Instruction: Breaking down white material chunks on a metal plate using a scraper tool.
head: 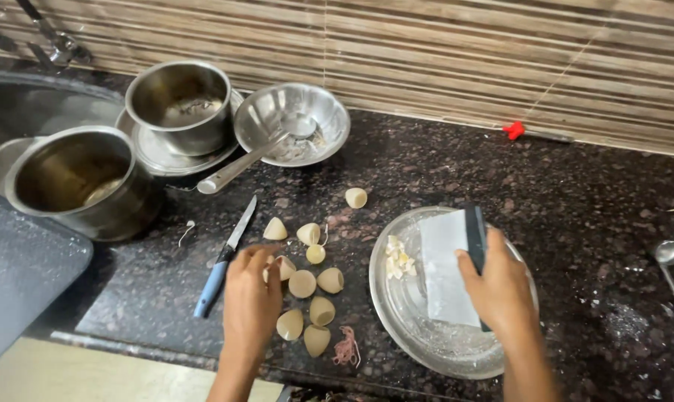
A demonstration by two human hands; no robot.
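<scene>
On the dark speckled countertop (560, 186), a round steel plate (419, 335) lies at about 5 o'clock from the scene's centre. The right hand (500, 286) grips a flat grater (448, 268) by its dark edge, fingers closed around it, and props it tilted over the plate so that whatever is shredded falls inside; a small heap of pale pieces (397, 257) already lies on the plate at the grater's 9 o'clock side. The left hand (251, 298) reaches into a loose cluster of peeled garlic cloves (307, 286), its fingers curled down onto one clove near the cluster's 9 o'clock edge; whether the clove is actually pinched cannot be told. The cloves sit just beside the plate, within short reach of both hands. One stray clove (356, 197) lies apart at 12 o'clock from the cluster. A blue-handled knife (224, 260) rests just left of the left hand, blade pointing away from the person. At 10 o'clock stand two steel pots (84, 179) and a steel bowl (292, 123) holding a ladle (240, 165), pushed back toward the sink. A scrap of pinkish peel (346, 346) lies below the cloves.
</scene>
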